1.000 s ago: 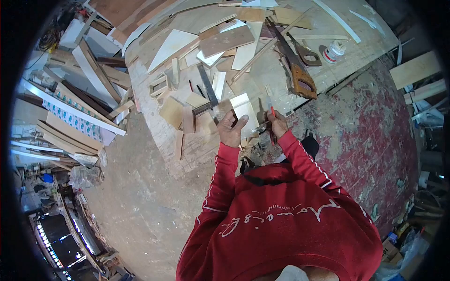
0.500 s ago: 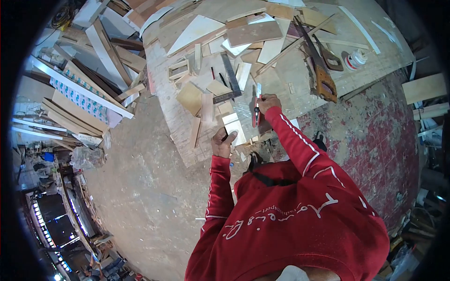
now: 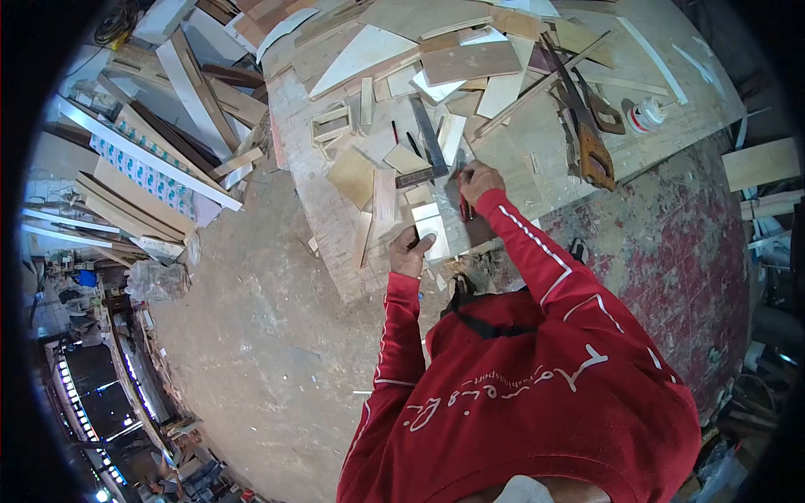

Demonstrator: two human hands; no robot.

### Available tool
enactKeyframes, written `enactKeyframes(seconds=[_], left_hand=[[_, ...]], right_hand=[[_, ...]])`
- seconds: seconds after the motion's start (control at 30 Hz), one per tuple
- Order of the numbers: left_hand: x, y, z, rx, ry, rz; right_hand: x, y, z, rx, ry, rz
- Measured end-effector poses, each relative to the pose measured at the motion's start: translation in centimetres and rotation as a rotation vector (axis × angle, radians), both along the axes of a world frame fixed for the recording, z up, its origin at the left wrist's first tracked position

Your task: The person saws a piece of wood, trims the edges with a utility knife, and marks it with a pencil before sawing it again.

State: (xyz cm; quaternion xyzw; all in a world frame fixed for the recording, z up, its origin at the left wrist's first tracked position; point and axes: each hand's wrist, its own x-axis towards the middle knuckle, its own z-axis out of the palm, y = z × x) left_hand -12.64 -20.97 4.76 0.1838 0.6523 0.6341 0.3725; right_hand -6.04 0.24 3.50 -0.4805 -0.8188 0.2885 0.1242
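Here, left hand (image 3: 410, 250) gripped small pale wood piece (image 3: 429, 225) at workbench (image 3: 537, 159) edge, steadying it. Right hand (image 3: 479, 182) clenched red-handled tool (image 3: 462, 205) beside it, near try square (image 3: 428, 151), probably for marking.

Even, fairly bright light with soft shadows; heavy fisheye bending, black vignetted corners, edges perhaps slightly blurred.

Rusty brown-handled hand saw (image 3: 587, 126), lying on pale plywood workbench (image 3: 654, 92). White glue bottle with red label (image 3: 644, 115), right of saw. Long steel try square (image 3: 428, 142), among loose wood offcuts. Pale triangular plywood panel (image 3: 360, 54). Stacked timber planks (image 3: 159, 142), left of bench. Worn red-painted concrete floor (image 3: 671, 243).
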Motion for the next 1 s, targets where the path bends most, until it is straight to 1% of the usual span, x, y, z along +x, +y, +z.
enactKeyframes(seconds=[0.07, 0.1, 0.13, 0.23, 0.27, 0.3, 0.37, 0.47, 0.5, 0.53, 0.57, 0.6, 0.67, 0.7, 0.77, 0.8, 0.87, 0.93, 1.0], left_hand=[[-0.1, 0.0, 0.3, -0.036, 0.018, -0.002], [-0.3, -0.1, 0.5, -0.071, 0.037, 0.0], [-0.4, -0.2, 0.7, -0.073, 0.041, 0.001], [-0.6, -0.8, 0.7, -0.105, 0.016, 0.01], [-0.7, -1.1, 0.5, -0.126, 0.024, 0.007], [-0.9, -1.3, 0.5, -0.146, 0.031, 0.004], [-0.9, -1.6, 0.3, -0.154, 0.029, 0.012], [-1.0, -2.0, 0.7, -0.178, 0.017, 0.024], [-1.0, -2.0, 0.8, -0.191, 0.009, 0.026], [-0.9, -2.0, 0.9, -0.193, 0.006, 0.03], [-0.8, -2.0, 0.9, -0.128, 0.0, 0.058], [-0.7, -1.9, 0.9, -0.061, -0.006, 0.086], [-0.7, -2.0, 0.8, -0.076, 0.011, 0.081], [-0.8, -2.1, 0.8, -0.091, 0.029, 0.076], [-1.0, -2.2, 1.0, -0.096, 0.024, 0.064], [-1.0, -2.3, 1.1, -0.102, 0.016, 0.054], [-1.2, -2.4, 0.4, -0.08, 0.034, 0.042], [-1.4, -2.6, -0.1, -0.062, 0.054, 0.032], [-1.5, -2.8, -0.9, -0.05, 0.021, 0.039]], right_hand=[[-1.5, -0.7, -2.4, -0.038, -0.041, 0.021], [-2.3, -1.1, -2.5, -0.076, -0.081, 0.046], [-2.8, -1.5, -2.7, -0.181, -0.114, 0.079], [-4.4, -2.1, -2.4, -0.145, -0.096, 0.099], [-4.3, -2.3, -2.2, -0.086, -0.038, 0.103], [-4.5, -2.3, -2.7, -0.087, -0.038, 0.103], [-5.0, -2.1, -3.6, -0.123, 0.079, 0.183], [-5.2, -3.3, -3.0, -0.168, 0.06, 0.146], [-4.9, -3.5, -2.0, -0.17, 0.058, 0.149], [-4.6, -3.4, -0.9, -0.156, -0.014, 0.134], [-4.4, -3.5, 0.1, -0.143, -0.085, 0.118], [-4.4, -3.4, -0.5, -0.144, -0.087, 0.119], [-4.7, -3.1, -2.6, -0.053, -0.268, 0.113], [-4.8, -3.0, -2.0, -0.054, -0.267, 0.112], [-4.8, -2.7, -0.2, -0.098, -0.303, 0.224], [-4.9, -2.6, -0.7, -0.098, -0.304, 0.224], [-5.7, -2.4, -1.5, 0.028, -0.281, 0.206], [-6.7, -2.2, -2.2, 0.056, -0.293, 0.219], [-7.3, -2.2, -2.3, 0.085, -0.309, 0.229]])
